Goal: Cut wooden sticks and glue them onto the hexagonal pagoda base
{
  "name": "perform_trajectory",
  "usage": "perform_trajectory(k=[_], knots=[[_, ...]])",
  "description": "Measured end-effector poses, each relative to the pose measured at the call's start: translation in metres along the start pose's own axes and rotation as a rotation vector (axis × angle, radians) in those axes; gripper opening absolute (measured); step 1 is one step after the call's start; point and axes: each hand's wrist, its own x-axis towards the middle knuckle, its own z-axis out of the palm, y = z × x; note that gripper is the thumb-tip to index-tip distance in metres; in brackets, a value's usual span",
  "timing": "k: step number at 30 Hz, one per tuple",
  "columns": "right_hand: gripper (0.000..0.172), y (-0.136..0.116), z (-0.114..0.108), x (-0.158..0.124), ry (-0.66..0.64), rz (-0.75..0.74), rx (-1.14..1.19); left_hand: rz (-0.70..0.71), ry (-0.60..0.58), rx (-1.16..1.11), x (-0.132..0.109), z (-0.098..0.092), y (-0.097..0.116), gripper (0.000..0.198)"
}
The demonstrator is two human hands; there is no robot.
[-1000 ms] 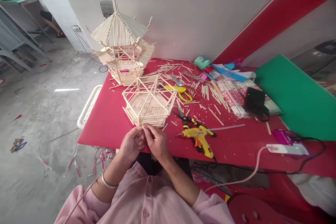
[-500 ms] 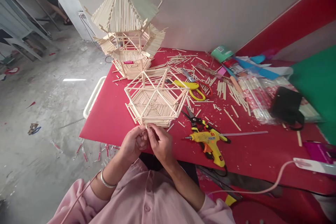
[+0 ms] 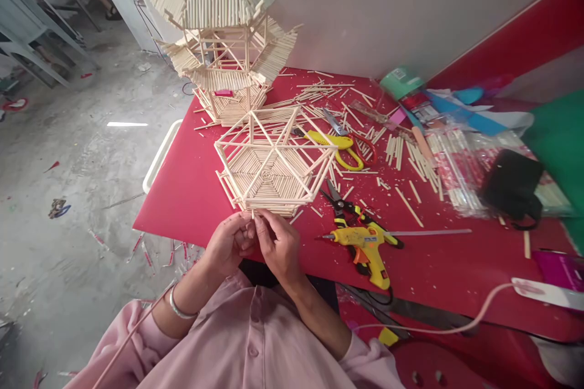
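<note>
Head view, stick frame [image 3: 274, 164], near corner touching fingers [image 3: 263, 226]

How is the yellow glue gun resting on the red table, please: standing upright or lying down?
Lying down: the glue gun rests on its side on the red table, nozzle pointing left.

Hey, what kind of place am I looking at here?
Likely a small craft workspace, perhaps at home: a red table strewn with cut sticks, a tall stick-built pagoda model, and a yellow glue gun.
</note>
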Motion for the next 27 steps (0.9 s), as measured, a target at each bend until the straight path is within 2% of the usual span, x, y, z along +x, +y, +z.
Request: perform_trajectory(k=[19,27], knots=[[0.024,0.0006,0.0010,-0.0006,-0.010,0.008,0.009,0.034,-0.017,-0.001,0.0034,-0.0037,-0.0042,0.029],[0.023,-0.0002,0.0002,0.0014,-0.022,0.002,0.025,0.050,-0.059,0.001,0.0039,-0.0050,-0.0052,0.030]])
